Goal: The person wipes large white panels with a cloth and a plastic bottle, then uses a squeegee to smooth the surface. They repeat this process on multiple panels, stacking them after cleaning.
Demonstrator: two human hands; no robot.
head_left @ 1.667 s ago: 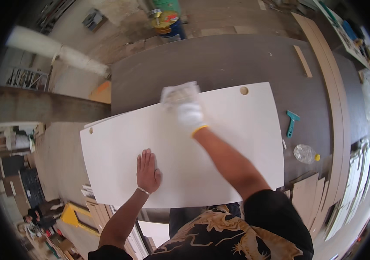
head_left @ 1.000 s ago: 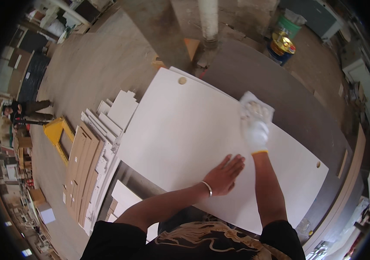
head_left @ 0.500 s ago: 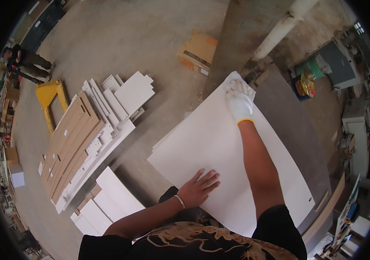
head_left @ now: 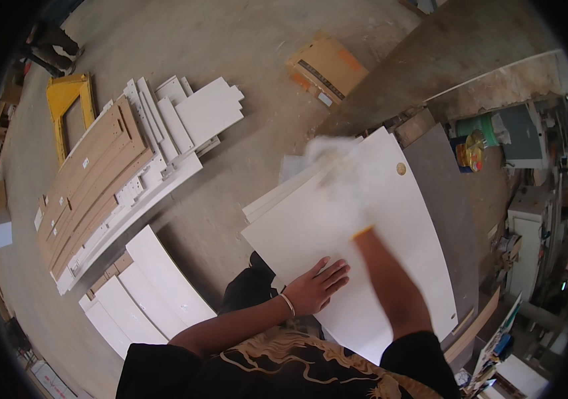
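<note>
The white rectangular panel (head_left: 390, 246) lies flat beneath both your hands, its long axis running roughly from 11 to 5 o'clock. Your bare left hand (head_left: 317, 290) rests at its 8 o'clock edge, fingers slightly apart and gripping nothing; most of the panel spreads toward 1 to 4 o'clock from there. Your right hand (head_left: 341, 191) sits at 12 to 1 o'clock from the left — the nearer of the two to the far short end — in a white glove with a yellow cuff (head_left: 362, 233). It is too blurred to tell whether those fingers are apart, together or clamped. The panel's face looks smooth, with a round tan spot (head_left: 401, 169) at 2 o'clock from the glove. Another white board (head_left: 276, 197) peeks out under the 10 o'clock end; a dull grey-brown tabletop (head_left: 447, 199) borders the 2 o'clock side. At 10 o'clock on the floor lie brown boards (head_left: 101, 179) — long, straight-edged, stacked in steps
</note>
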